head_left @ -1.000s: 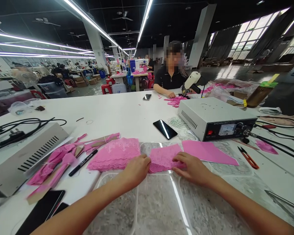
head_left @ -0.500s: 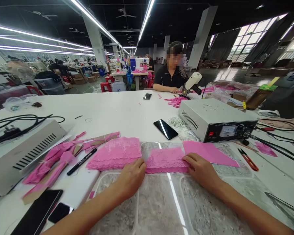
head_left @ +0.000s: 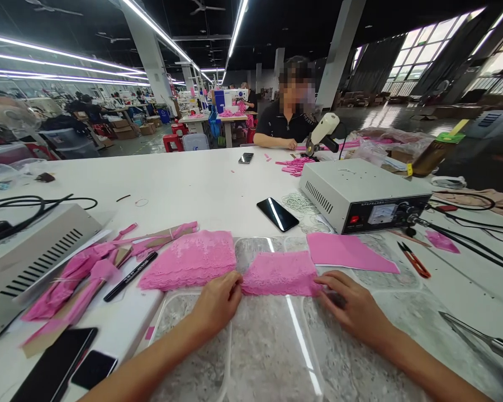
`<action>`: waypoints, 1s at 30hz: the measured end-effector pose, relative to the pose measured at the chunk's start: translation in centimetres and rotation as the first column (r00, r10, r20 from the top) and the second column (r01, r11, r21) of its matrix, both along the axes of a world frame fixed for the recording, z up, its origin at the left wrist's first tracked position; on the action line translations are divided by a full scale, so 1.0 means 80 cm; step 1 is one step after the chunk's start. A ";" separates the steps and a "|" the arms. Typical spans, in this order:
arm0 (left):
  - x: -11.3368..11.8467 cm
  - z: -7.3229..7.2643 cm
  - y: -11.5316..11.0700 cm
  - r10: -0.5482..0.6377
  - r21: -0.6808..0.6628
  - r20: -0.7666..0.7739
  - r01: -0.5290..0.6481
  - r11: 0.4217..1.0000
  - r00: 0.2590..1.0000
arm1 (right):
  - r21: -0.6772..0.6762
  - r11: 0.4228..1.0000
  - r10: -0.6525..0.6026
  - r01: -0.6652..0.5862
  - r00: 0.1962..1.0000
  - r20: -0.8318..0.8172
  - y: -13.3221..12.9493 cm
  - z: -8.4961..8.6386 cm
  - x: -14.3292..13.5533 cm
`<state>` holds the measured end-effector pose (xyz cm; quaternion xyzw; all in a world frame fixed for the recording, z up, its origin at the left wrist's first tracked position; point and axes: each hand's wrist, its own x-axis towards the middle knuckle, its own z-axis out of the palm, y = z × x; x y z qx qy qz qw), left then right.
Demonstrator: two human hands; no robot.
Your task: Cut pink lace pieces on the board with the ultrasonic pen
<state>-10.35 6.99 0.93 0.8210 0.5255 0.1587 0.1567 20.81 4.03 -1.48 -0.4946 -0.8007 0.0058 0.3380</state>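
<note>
A piece of pink lace (head_left: 279,272) lies flat in front of me on the clear-covered, marble-patterned mat (head_left: 272,346), its scalloped edge toward me. My left hand (head_left: 220,298) is closed, fingertips pinching the lace's near left corner. At the opposite corner, my right hand (head_left: 352,304) has thumb and forefinger on the edge, its other fingers loosely bent. Left of the piece sits a stack of pink lace pieces (head_left: 193,259), several layers showing along the scalloped rim. A smooth pink fabric panel (head_left: 347,253) with a white lower edge rests beyond my right hand.
A grey control box (head_left: 364,195) with cables stands at right, near orange-handled snips (head_left: 414,259). Phones (head_left: 277,214), a black marker (head_left: 129,276) and tied pink strips (head_left: 75,268) lie about. Across the white table (head_left: 184,184) sits a co-worker (head_left: 285,123).
The lace's upper layer has come down toward me, so the two scalloped edges now nearly line up. My right hand's fingers have shifted to the near corner. The view has turned slightly right.
</note>
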 end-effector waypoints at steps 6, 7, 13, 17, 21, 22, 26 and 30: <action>0.007 0.001 0.001 0.037 -0.023 0.036 -0.036 0.999 0.999 | -0.037 0.997 0.068 -0.064 0.990 0.121 0.015 0.012 -0.058; 0.007 0.001 0.001 0.042 -0.026 0.034 -0.041 0.999 0.999 | -0.038 0.997 0.068 -0.063 0.989 0.134 0.020 0.010 -0.065; 0.011 -0.001 0.004 0.042 -0.032 0.000 -0.042 0.999 0.999 | -0.012 0.999 0.049 -0.047 0.987 0.154 0.036 -0.002 -0.076; 0.014 -0.005 0.005 0.020 -0.018 -0.041 -0.021 1.000 0.999 | 0.020 0.998 0.061 -0.065 0.985 0.162 0.032 -0.002 -0.073; 0.009 -0.010 -0.002 0.013 0.014 -0.085 -0.012 1.000 0.996 | 0.046 0.996 0.064 -0.072 0.985 0.160 0.032 -0.005 -0.071; 0.007 -0.011 -0.005 0.016 0.020 -0.094 -0.014 1.000 0.995 | 0.051 0.996 0.064 -0.073 0.985 0.158 0.032 -0.006 -0.070; -0.003 -0.010 -0.011 0.038 0.043 -0.081 -0.035 0.998 0.996 | 0.062 0.996 0.063 -0.072 0.988 0.142 0.033 -0.010 -0.069; -0.004 0.002 -0.005 0.064 0.049 0.028 -0.065 0.997 0.998 | 0.051 0.996 0.061 -0.068 0.990 0.128 0.032 -0.010 -0.069</action>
